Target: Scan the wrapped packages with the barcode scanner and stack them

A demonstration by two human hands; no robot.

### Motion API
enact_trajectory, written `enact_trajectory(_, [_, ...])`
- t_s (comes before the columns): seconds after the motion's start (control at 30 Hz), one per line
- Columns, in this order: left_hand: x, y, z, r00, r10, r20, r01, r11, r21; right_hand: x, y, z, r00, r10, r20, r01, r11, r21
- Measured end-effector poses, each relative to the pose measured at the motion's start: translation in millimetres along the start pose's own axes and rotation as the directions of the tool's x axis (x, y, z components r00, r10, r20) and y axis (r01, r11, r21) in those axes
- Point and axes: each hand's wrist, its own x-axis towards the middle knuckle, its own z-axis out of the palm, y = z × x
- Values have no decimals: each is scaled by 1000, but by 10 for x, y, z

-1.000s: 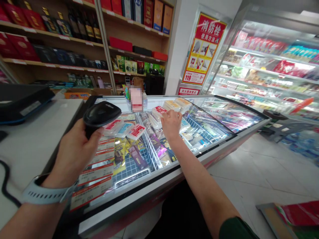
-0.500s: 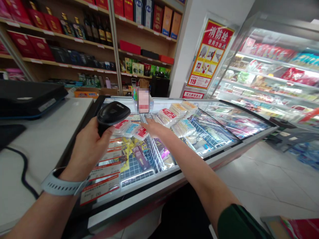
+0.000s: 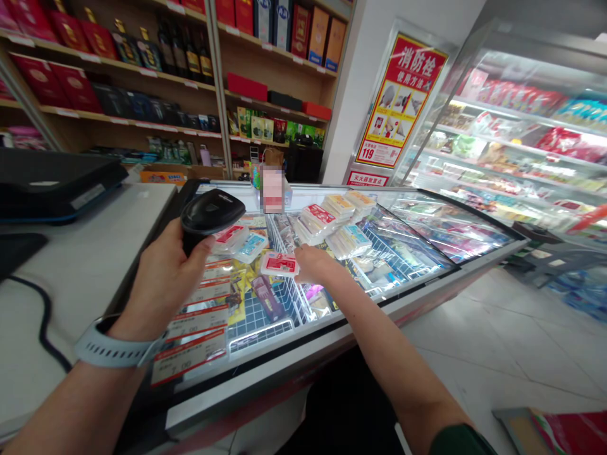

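Observation:
My left hand is wrapped around the handle of a black barcode scanner, its head pointing away over the freezer. In my right hand is the right end of a flat white package with a red label, lifted a little above the freezer's glass top. Left of it, a red-labelled package and a blue-labelled package lie on the glass. Stacks of similar packages, red-labelled and blue-labelled, rest on the glass behind and right of my right hand.
Under the glass, a white wire basket separates wrapped goods. Price tags line the freezer's left end. A grey counter carries a black device. A phone-like object stands at the back edge. Stocked shelves rise behind.
My right hand has drawn back toward me and to the right, picking up the red-labelled package from beside the blue-labelled one. My left hand and the scanner stay nearly in place.

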Motion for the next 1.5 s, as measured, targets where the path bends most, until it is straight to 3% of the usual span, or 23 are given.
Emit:
enact_trajectory(0.13, [-5, 1, 11, 1000, 8, -12, -8, 1000, -1, -165, 91, 79, 998, 32, -60, -27, 996, 82])
enact_trajectory(0.33, [-5, 9, 50, 999, 11, 41, -13, 999, 38, -194, 108, 276, 986, 82, -142, -52, 977, 205])
enact_trajectory(0.5, [-28, 48, 73, 998, 29, 61, -32, 998, 45, -266, 107, 413, 957, 93, -273, 16, 928, 372])
enact_trajectory(0.6, [-57, 70, 68, 997, 35, 74, -37, 999, 35, -356, 106, 418, 899, 69, -432, 91, 936, 339])
enact_trajectory(0.73, [-106, 76, 79, 991, 49, 121, -48, 999, -11, -443, 90, 371, 774, 119, -622, 29, 974, 224])
enact_trajectory(0.87, [-176, 84, 146, 969, 196, 149, -168, 969, -178, -462, 74, 342, 663, 200, -721, -58, 974, 217])
enact_trajectory(1.0, [-254, 135, 203, 934, 275, 227, -231, 951, -204, -471, 64, 327, 581, 279, -765, -112, 958, 264])
enact_trajectory(1.3, [-309, 165, 237, 887, 379, 264, -331, 920, -210, -472, 61, 332, 481, 317, -817, -172, 948, 267])
enact_trajectory(1.5, [-314, 151, 268, 861, 419, 286, -372, 905, -206, -465, 62, 340, 466, 295, -834, -177, 955, 239])
